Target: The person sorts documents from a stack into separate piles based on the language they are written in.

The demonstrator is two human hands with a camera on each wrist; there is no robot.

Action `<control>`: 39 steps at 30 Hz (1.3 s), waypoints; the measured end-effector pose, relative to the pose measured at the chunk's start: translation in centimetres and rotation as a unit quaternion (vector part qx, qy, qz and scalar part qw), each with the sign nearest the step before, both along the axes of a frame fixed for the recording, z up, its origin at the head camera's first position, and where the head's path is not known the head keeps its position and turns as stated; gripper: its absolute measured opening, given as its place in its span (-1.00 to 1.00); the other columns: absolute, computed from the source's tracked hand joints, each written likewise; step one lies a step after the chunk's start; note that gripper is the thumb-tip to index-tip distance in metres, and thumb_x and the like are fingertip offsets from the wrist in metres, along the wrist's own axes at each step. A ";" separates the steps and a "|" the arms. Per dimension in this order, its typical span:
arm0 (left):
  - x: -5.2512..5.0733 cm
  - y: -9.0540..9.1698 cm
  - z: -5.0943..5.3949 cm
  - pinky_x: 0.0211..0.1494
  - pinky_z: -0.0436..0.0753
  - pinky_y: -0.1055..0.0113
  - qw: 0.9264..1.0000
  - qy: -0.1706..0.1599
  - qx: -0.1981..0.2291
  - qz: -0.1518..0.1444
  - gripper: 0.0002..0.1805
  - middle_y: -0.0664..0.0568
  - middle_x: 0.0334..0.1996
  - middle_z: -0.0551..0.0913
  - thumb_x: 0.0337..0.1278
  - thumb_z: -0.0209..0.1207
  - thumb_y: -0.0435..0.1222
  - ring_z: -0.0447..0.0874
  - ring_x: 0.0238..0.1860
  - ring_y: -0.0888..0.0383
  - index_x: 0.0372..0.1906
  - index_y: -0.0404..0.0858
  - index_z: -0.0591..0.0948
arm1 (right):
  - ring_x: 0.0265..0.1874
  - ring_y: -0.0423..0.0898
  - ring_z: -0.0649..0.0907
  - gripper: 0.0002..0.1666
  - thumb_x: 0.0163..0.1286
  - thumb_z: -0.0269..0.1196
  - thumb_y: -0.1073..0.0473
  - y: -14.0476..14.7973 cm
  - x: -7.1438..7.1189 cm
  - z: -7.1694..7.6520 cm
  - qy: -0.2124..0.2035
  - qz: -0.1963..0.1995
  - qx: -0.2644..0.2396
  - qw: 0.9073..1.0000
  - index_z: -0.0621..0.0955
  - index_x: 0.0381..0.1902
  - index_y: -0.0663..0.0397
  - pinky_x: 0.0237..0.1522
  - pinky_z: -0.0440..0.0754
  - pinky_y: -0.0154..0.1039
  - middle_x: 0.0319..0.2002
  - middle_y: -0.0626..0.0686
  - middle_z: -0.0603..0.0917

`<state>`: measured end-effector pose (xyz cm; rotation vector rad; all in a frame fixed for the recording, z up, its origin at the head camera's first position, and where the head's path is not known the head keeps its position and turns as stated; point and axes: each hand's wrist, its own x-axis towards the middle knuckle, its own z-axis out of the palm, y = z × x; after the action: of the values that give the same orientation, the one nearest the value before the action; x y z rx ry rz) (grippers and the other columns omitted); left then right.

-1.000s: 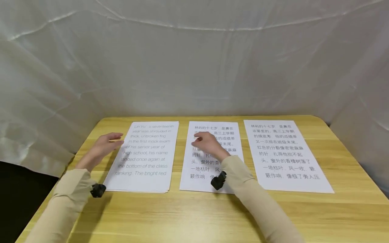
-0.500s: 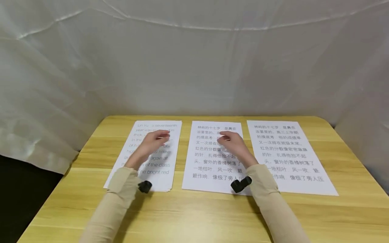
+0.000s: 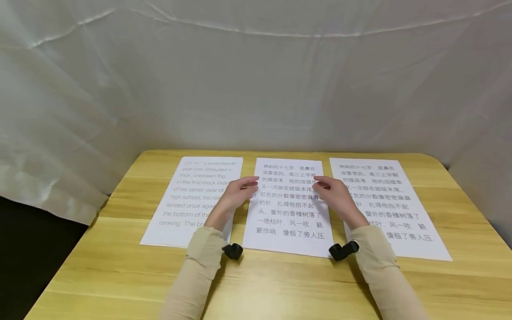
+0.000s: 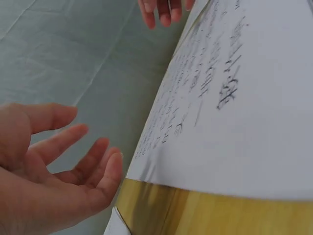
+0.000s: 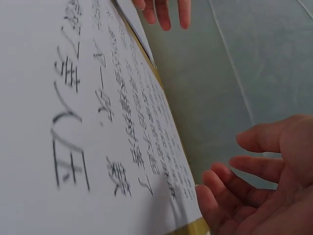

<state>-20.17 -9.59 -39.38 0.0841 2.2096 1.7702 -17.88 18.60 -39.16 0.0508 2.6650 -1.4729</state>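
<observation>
Both hands are held above the paper, palms facing each other, over either side of the middle sheet (image 3: 288, 240) with Chinese text. The left hand (image 3: 234, 195) is between the left stack (image 3: 160, 235) of English-printed sheets and the middle sheet; its fingers (image 4: 93, 166) are loosely bent around nothing. The right hand (image 3: 340, 198) hangs between the middle sheet and the right sheet (image 3: 434, 249), also Chinese text, holding nothing. In the right wrist view its fingers (image 5: 230, 191) are relaxed and spread apart.
The wooden table (image 3: 280, 289) carries the papers side by side. Behind it and at both sides hangs a pale curtain (image 3: 256, 89). A black area (image 3: 28, 253) lies beyond the table's left edge. Small black devices (image 3: 234, 251) sit at both wrists.
Both hands have moved to the right: the left from beside the English stack to its right edge, the right from over the middle sheet to its right edge. The papers lie as before.
</observation>
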 end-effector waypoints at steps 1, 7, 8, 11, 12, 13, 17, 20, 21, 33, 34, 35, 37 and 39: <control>0.0 0.2 0.0 0.16 0.51 0.19 1.000 0.002 0.002 0.001 -0.55 -0.17 0.21 0.48 0.35 0.10 -0.35 0.49 0.14 -0.02 0.31 -0.28 0.46 | 0.01 0.13 0.55 -0.44 0.45 0.08 0.16 0.3 0.1 0.0 0.002 -0.002 0.003 1.000 0.38 0.33 0.32 0.01 0.57 -0.08 0.06 0.29 0.54; 0.2 0.9 -0.2 0.18 0.49 0.14 1.000 -0.005 0.015 0.020 -0.59 -0.15 0.20 0.50 0.36 0.07 -0.32 0.48 0.13 -0.04 0.27 -0.27 0.51 | -0.12 0.08 0.60 -0.44 0.45 0.09 0.17 1.1 0.4 0.0 -0.018 -0.014 -0.001 1.000 0.38 0.33 0.34 -0.10 0.62 -0.18 0.04 0.30 0.54; 0.2 1.0 -0.2 0.18 0.48 0.13 1.000 -0.011 0.018 0.023 -0.59 -0.15 0.20 0.50 0.37 0.06 -0.32 0.48 0.12 -0.05 0.26 -0.27 0.51 | -0.14 0.08 0.60 -0.44 0.46 0.09 0.17 1.1 0.3 0.0 -0.025 -0.017 -0.006 1.000 0.37 0.33 0.34 -0.10 0.63 -0.19 0.04 0.30 0.53; 0.1 1.0 -0.6 0.16 0.49 0.14 0.999 -0.019 0.019 0.029 -0.58 -0.14 0.18 0.51 0.37 0.06 -0.31 0.50 0.09 -0.05 0.28 -0.29 0.49 | -0.16 0.06 0.62 -0.43 0.46 0.09 0.18 1.3 0.2 0.0 -0.032 -0.024 -0.007 0.999 0.36 0.34 0.35 -0.12 0.63 -0.22 0.02 0.31 0.54; 0.1 1.0 -0.7 0.15 0.50 0.15 0.999 -0.018 0.015 0.032 -0.57 -0.14 0.16 0.51 0.37 0.06 -0.31 0.51 0.08 -0.05 0.28 -0.30 0.48 | -0.17 0.05 0.62 -0.44 0.46 0.09 0.18 1.3 0.2 0.0 -0.031 -0.027 -0.003 0.999 0.36 0.33 0.36 -0.12 0.63 -0.23 0.01 0.31 0.54; 0.0 1.0 -0.8 0.14 0.50 0.15 0.999 -0.017 0.010 0.035 -0.57 -0.15 0.15 0.51 0.37 0.06 -0.31 0.52 0.06 -0.05 0.29 -0.31 0.47 | -0.18 0.05 0.63 -0.44 0.46 0.09 0.18 1.4 0.2 -0.1 -0.030 -0.028 0.003 0.999 0.37 0.33 0.37 -0.13 0.62 -0.23 0.00 0.31 0.55; -0.1 0.9 -1.5 0.13 0.53 0.18 0.998 -0.015 -0.028 0.050 -0.56 -0.16 0.17 0.48 0.36 0.08 -0.30 0.54 0.05 -0.04 0.28 -0.33 0.46 | -0.22 0.03 0.65 -0.44 0.46 0.09 0.18 1.7 0.1 -0.5 -0.031 -0.030 0.029 0.999 0.37 0.32 0.39 -0.17 0.61 -0.23 -0.03 0.31 0.56; -0.1 0.9 -1.7 0.14 0.53 0.19 0.996 -0.012 -0.066 0.055 -0.54 -0.17 0.22 0.44 0.34 0.10 -0.28 0.53 0.07 -0.05 0.28 -0.32 0.46 | -0.24 0.02 0.66 -0.43 0.46 0.09 0.16 1.9 0.1 -0.8 -0.042 -0.031 0.040 0.998 0.37 0.32 0.39 -0.18 0.61 -0.24 -0.02 0.31 0.56; -0.1 0.9 -1.8 0.14 0.53 0.19 0.995 -0.011 -0.078 0.055 -0.54 -0.17 0.22 0.44 0.33 0.11 -0.28 0.53 0.06 -0.05 0.29 -0.32 0.46 | -0.24 0.02 0.66 -0.43 0.46 0.09 0.16 1.9 0.2 -0.9 -0.045 -0.031 0.041 0.998 0.36 0.32 0.38 -0.18 0.61 -0.24 -0.02 0.31 0.56; -0.3 0.8 -2.0 -0.42 0.22 0.36 0.990 0.006 -0.130 0.047 -0.65 0.01 -0.60 0.24 0.29 0.12 -0.32 0.23 -0.52 0.13 -0.57 -0.27 0.28 | -0.12 0.08 0.63 -0.43 0.45 0.10 0.13 1.8 0.1 -1.5 -0.076 -0.033 0.067 0.994 0.40 0.27 0.44 -0.03 0.54 -0.09 0.05 0.34 0.57; -0.3 0.8 -2.0 -0.43 0.23 0.36 0.990 0.003 -0.134 0.046 -0.64 0.04 -0.62 0.24 0.29 0.12 -0.32 0.24 -0.53 0.14 -0.60 -0.23 0.28 | -0.13 0.07 0.61 -0.43 0.45 0.10 0.13 1.7 0.1 -1.5 -0.077 -0.031 0.073 0.994 0.41 0.26 0.45 -0.05 0.52 -0.10 0.00 0.31 0.60; -0.2 0.8 -1.9 -0.44 0.24 0.36 0.990 0.001 -0.137 0.045 -0.65 0.05 -0.62 0.25 0.28 0.13 -0.31 0.25 -0.52 0.14 -0.60 -0.21 0.32 | -0.15 0.06 0.59 -0.43 0.45 0.10 0.12 1.7 0.1 -1.5 -0.078 -0.029 0.079 0.993 0.42 0.25 0.45 -0.09 0.51 -0.11 -0.05 0.29 0.62; -0.2 0.9 -1.8 -0.43 0.23 0.35 0.989 -0.004 -0.142 0.042 -0.65 0.05 -0.63 0.23 0.28 0.13 -0.30 0.24 -0.53 0.14 -0.61 -0.20 0.31 | -0.24 0.04 0.54 -0.52 0.44 0.11 0.12 1.7 0.1 -1.5 -0.080 -0.026 0.089 0.992 0.52 0.14 0.42 -0.20 0.47 -0.15 -0.19 0.23 0.64; -0.2 1.0 -1.7 -0.43 0.24 0.34 0.989 -0.009 -0.142 0.039 -0.65 0.05 -0.62 0.22 0.28 0.13 -0.29 0.24 -0.52 0.14 -0.60 -0.21 0.31 | -0.24 0.03 0.51 -0.52 0.44 0.11 0.11 1.6 0.1 -1.4 -0.082 -0.022 0.095 0.992 0.53 0.12 0.42 -0.23 0.45 -0.15 -0.21 0.21 0.63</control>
<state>-20.37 -8.55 -41.06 -0.0823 2.4569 1.4673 -17.83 20.22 -40.55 0.2354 2.6739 -1.1644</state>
